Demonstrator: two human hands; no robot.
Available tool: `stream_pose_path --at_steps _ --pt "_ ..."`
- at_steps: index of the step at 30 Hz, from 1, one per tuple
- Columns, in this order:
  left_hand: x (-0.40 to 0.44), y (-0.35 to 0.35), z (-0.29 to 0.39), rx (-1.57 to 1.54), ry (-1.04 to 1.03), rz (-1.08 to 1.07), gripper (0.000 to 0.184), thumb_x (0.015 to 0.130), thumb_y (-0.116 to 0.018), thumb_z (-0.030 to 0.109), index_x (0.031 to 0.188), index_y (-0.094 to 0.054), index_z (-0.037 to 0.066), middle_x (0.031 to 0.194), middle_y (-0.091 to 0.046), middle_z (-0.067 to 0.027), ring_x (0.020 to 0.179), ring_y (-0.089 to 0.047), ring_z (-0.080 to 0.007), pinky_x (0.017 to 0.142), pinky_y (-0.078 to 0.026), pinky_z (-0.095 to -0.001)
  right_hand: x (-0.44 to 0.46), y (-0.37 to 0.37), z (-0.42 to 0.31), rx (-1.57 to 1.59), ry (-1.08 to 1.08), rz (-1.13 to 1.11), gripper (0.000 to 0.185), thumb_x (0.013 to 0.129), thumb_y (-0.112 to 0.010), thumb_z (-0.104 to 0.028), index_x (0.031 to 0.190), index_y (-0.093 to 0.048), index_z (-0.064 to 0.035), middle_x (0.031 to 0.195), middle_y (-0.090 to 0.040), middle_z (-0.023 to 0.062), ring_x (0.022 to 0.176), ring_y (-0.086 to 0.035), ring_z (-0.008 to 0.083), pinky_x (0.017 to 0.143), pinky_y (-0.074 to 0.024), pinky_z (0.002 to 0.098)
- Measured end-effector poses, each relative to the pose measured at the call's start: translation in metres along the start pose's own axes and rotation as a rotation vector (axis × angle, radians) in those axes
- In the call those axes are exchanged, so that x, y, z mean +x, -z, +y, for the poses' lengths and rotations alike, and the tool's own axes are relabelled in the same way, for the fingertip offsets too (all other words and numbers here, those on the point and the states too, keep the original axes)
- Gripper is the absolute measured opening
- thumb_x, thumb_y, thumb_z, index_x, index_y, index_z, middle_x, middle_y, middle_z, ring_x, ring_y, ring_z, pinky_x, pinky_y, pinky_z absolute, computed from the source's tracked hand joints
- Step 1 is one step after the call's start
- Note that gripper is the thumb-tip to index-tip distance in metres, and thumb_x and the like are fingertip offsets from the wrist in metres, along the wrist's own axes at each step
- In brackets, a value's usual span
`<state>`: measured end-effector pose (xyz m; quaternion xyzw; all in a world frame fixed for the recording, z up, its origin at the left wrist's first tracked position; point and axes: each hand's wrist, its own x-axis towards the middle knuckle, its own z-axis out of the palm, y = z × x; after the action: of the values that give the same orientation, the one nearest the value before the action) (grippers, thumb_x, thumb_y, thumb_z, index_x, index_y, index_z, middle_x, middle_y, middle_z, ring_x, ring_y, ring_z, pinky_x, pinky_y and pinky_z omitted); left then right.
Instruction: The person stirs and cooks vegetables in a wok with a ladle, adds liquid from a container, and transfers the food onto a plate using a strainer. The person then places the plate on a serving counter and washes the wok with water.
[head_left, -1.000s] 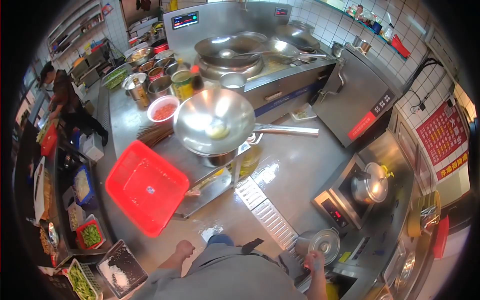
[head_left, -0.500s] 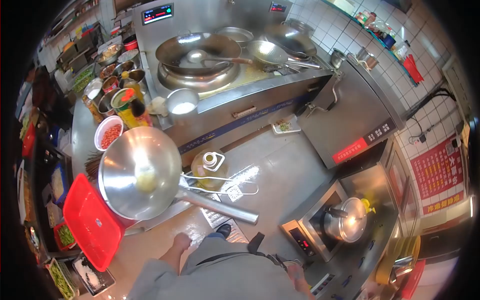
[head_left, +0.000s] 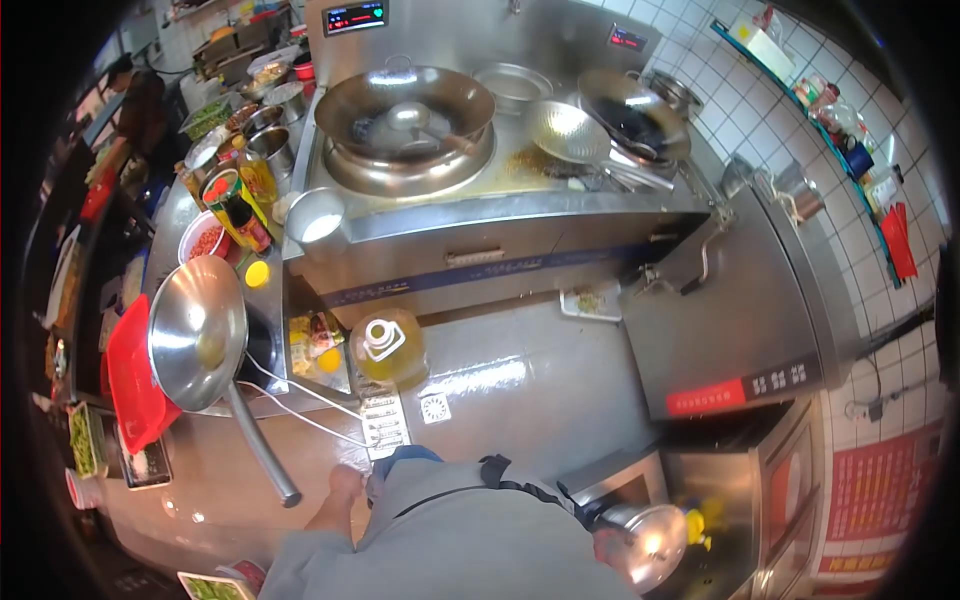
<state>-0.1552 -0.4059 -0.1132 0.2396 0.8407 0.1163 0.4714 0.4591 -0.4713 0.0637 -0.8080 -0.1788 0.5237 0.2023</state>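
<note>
Head view: left hand (head_left: pixel 346 484) curls loosely shut, apparently empty; right hand (head_left: pixel 611 549) blurs by pot (head_left: pixel 655 548), grip unclear; stiff, probably weighty pan (head_left: pixel 195 335) suits handle (head_left: pixel 262 447) hold.

Open floor (head_left: pixel 480 375) lies ahead of you. The wok's handle (head_left: pixel 262 448) and oil jug (head_left: pixel 392 352) crowd your left, the pot (head_left: pixel 654 543) your right.

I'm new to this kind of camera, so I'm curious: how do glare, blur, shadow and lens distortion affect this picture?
Head view: black surrounds the rounded image, and the wall shelf bows; glare whitens patches of the floor, the left silver wok and the pot lid; the right hand looks smeared; the co-worker is dim and indistinct.
</note>
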Motion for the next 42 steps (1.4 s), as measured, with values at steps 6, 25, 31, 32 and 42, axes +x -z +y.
stream_pose_path --at_steps 6,25,31,32,42 --pt "-0.117 -0.028 0.123 0.154 0.09 -0.108 0.018 0.079 -0.065 0.014 0.077 -0.063 -0.004 0.075 -0.065 -0.0145 0.063 -0.065 -0.0236 0.047 -0.052 -0.0345 0.116 0.047 -0.245 0.062 0.362 0.103 0.015 0.081 -0.054 -0.005 0.096 -0.051 -0.0075 0.066 -0.051 0.0047 0.045 -0.048 0.0141 0.036 -0.041 0.0275" --pt "-0.004 -0.16 0.305 -0.626 0.264 -0.127 0.028 0.075 -0.065 0.009 0.099 -0.06 -0.003 0.082 -0.063 -0.0183 0.067 -0.064 -0.0256 0.052 -0.05 -0.0352 0.06 -0.282 -0.72 0.086 0.148 -1.144 0.051 0.091 -0.05 -0.043 0.119 -0.044 -0.0009 0.101 -0.059 0.0201 0.096 -0.06 0.0343 0.081 -0.0518 0.0457" --pt "0.053 -0.128 0.405 -0.145 -0.105 0.042 0.044 0.072 -0.068 0.024 0.108 -0.059 0.001 0.1 -0.063 -0.0217 0.096 -0.061 -0.0314 0.084 -0.047 -0.0359 0.075 -0.361 -0.794 0.244 -0.186 -1.559 0.049 0.091 -0.05 -0.042 0.111 -0.047 0.0023 0.097 -0.059 0.0195 0.087 -0.061 0.0297 0.076 -0.0533 0.0398" --pt "0.057 -0.118 0.43 -0.203 -0.086 0.056 0.045 0.072 -0.068 0.027 0.109 -0.059 0.002 0.102 -0.063 -0.0215 0.101 -0.059 -0.0319 0.088 -0.046 -0.0354 0.084 -0.368 -0.807 0.242 -0.207 -1.574 0.045 0.091 -0.05 -0.039 0.107 -0.048 0.0022 0.095 -0.059 0.0183 0.084 -0.06 0.0272 0.073 -0.0529 0.0379" --pt "0.135 -0.153 0.592 -0.231 -0.235 0.515 0.042 0.083 -0.058 0.026 0.117 -0.055 0.002 0.116 -0.058 -0.0191 0.109 -0.054 -0.0312 0.091 -0.043 -0.0369 0.214 -0.277 -0.918 -0.303 0.827 -0.922 0.043 0.075 -0.053 -0.003 0.117 -0.041 -0.0007 0.06 -0.048 0.0059 0.039 -0.047 0.0169 0.033 -0.0403 0.0313"
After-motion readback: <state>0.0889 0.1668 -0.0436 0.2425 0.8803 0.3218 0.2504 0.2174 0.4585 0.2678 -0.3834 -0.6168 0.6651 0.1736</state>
